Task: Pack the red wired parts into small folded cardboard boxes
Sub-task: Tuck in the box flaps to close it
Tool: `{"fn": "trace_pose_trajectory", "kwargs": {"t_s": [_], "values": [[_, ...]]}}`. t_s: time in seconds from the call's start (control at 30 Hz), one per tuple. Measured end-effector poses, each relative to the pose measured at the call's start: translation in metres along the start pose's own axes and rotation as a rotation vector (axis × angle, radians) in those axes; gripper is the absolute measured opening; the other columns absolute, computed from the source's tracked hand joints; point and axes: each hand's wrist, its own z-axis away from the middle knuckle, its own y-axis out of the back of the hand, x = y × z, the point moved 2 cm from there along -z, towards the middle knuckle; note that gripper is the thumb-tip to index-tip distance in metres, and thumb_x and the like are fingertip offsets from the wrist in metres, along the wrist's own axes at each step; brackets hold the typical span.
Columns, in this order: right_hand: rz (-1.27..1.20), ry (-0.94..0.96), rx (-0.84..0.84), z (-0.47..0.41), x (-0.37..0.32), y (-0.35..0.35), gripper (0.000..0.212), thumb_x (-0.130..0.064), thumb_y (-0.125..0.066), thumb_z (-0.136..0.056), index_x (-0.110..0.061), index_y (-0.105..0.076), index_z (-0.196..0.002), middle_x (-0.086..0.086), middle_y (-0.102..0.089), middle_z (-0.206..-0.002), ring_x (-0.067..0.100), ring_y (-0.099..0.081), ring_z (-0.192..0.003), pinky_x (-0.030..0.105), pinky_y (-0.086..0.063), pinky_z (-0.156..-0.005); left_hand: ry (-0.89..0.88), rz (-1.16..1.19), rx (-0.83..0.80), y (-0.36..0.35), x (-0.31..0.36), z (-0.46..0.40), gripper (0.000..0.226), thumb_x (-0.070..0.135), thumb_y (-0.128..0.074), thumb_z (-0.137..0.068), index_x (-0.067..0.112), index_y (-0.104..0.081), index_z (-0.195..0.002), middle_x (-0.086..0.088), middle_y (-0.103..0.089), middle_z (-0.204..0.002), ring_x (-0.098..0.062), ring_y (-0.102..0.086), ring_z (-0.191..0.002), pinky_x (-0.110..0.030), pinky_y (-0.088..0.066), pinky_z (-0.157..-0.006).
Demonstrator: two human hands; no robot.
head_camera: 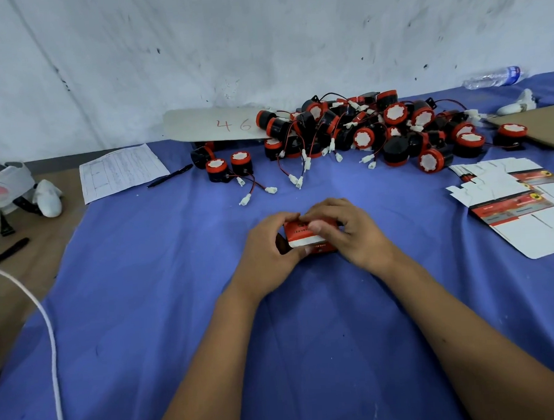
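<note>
Both hands, left hand (267, 242) and right hand (344, 232), hold a small red box (304, 237), fingers curled round it just above the surface (176, 279). Step: apparently closing a flap. Next, another part from the heap of red wired parts (361, 131) beyond the fingers.

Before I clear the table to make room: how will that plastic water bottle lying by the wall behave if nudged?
The water bottle lies on its side, so it would likely roll. It looks clear, thin-walled and possibly near empty, so probably light and squashy. The blue cloth may slow it.
</note>
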Motion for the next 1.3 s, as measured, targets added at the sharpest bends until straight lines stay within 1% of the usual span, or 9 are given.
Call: {"fn": "trace_pose_trajectory", "kwargs": {"t_s": [0.1, 0.2, 0.3, 0.47, 0.7, 0.8, 0.9, 1.07, 1.3], "values": [[-0.088, 0.018, -0.065, 0.005, 0.003, 0.001, 0.033, -0.031, -0.073, -0.091, -0.020, -0.073, -0.122, -0.006, -0.065, -0.122, 0.009, -0.059, -0.119, 0.025, -0.048, -0.100, 0.006, 0.030, 0.005, 0.000, 0.000, 0.000, 0.047, 0.040, -0.077, -0.089, 0.024, -0.066, -0.131, 0.015, -0.068, -0.121, -0.002, -0.061, -0.110, -0.014, -0.048, -0.089], [-0.111, 0.023, -0.023, 0.005, 0.002, 0.001, 0.030, -0.019, -0.073, -0.092, -0.018, -0.073, -0.122, -0.003, -0.066, -0.121, 0.010, -0.062, -0.116, 0.030, -0.051, -0.099, 0.003, 0.013, -0.006, 0.000, -0.001, -0.001, 0.044, 0.029, -0.079, -0.090, 0.024, -0.065, -0.131, 0.015, -0.067, -0.121, -0.003, -0.061, -0.113, -0.016, -0.048, -0.092], [-0.155, 0.030, 0.020, 0.004, 0.000, 0.001, 0.026, -0.020, -0.070, -0.094, -0.017, -0.074, -0.120, -0.004, -0.069, -0.116, 0.013, -0.065, -0.111, 0.032, -0.053, -0.095, -0.020, -0.008, -0.022, -0.002, -0.002, -0.002, 0.053, 0.014, -0.085, -0.082, 0.020, -0.064, -0.130, 0.010, -0.069, -0.118, -0.006, -0.063, -0.109, -0.021, -0.050, -0.091], [-0.183, -0.002, -0.008, 0.006, 0.001, -0.002, 0.027, -0.017, -0.069, -0.095, -0.021, -0.073, -0.121, -0.006, -0.066, -0.118, 0.010, -0.063, -0.113, 0.022, -0.050, -0.094, 0.012, 0.005, -0.014, -0.001, -0.003, -0.001, 0.067, 0.016, -0.089, -0.079, 0.018, -0.058, -0.139, 0.010, -0.066, -0.123, 0.005, -0.061, -0.103, -0.010, -0.046, -0.089], [-0.175, -0.080, -0.174, 0.007, -0.002, -0.004, 0.038, -0.011, -0.053, -0.104, -0.039, -0.064, -0.127, -0.004, -0.051, -0.137, 0.014, -0.045, -0.132, 0.031, -0.039, -0.111, 0.033, 0.049, 0.016, -0.001, -0.003, 0.000, 0.069, 0.023, -0.089, -0.080, 0.019, -0.055, -0.140, 0.014, -0.063, -0.127, -0.005, -0.062, -0.087, -0.020, -0.052, -0.085], [-0.066, -0.097, -0.204, 0.007, -0.002, -0.003, 0.040, -0.015, -0.048, -0.106, -0.047, -0.060, -0.128, -0.011, -0.046, -0.144, 0.017, -0.034, -0.134, 0.029, -0.026, -0.114, 0.029, 0.088, 0.076, 0.000, -0.003, 0.001, 0.057, 0.026, -0.087, -0.081, 0.024, -0.057, -0.129, 0.017, -0.064, -0.118, -0.015, -0.061, -0.077, -0.025, -0.054, -0.071], [-0.102, -0.075, -0.129, 0.006, -0.003, -0.004, 0.037, -0.009, -0.055, -0.102, -0.033, -0.069, -0.127, -0.007, -0.052, -0.143, 0.009, -0.042, -0.135, 0.025, -0.035, -0.110, -0.028, 0.144, 0.108, 0.002, 0.000, 0.001, 0.036, 0.021, -0.086, -0.081, 0.026, -0.062, -0.108, 0.017, -0.068, -0.105, -0.010, -0.062, -0.075, -0.023, -0.052, -0.063], [-0.285, -0.092, 0.121, 0.010, 0.005, 0.004, 0.015, -0.004, -0.079, -0.085, -0.016, -0.080, -0.093, -0.006, -0.069, -0.123, 0.005, -0.063, -0.118, 0.023, -0.054, -0.089, -0.093, 0.075, 0.157, 0.002, -0.003, -0.001, 0.020, 0.012, -0.085, -0.080, 0.020, -0.071, -0.091, 0.009, -0.072, -0.112, -0.003, -0.065, -0.100, -0.028, -0.052, -0.079], [-0.112, 0.010, 0.069, 0.013, 0.003, 0.013, 0.023, -0.001, -0.076, -0.087, -0.017, -0.080, -0.103, -0.006, -0.069, -0.123, -0.003, -0.063, -0.116, 0.021, -0.052, -0.098, -0.314, -0.200, 0.249, 0.004, 0.003, 0.000, 0.018, 0.008, -0.087, -0.079, 0.013, -0.082, -0.096, 0.005, -0.077, -0.104, -0.016, -0.066, -0.102, -0.035, -0.054, -0.090]]}}
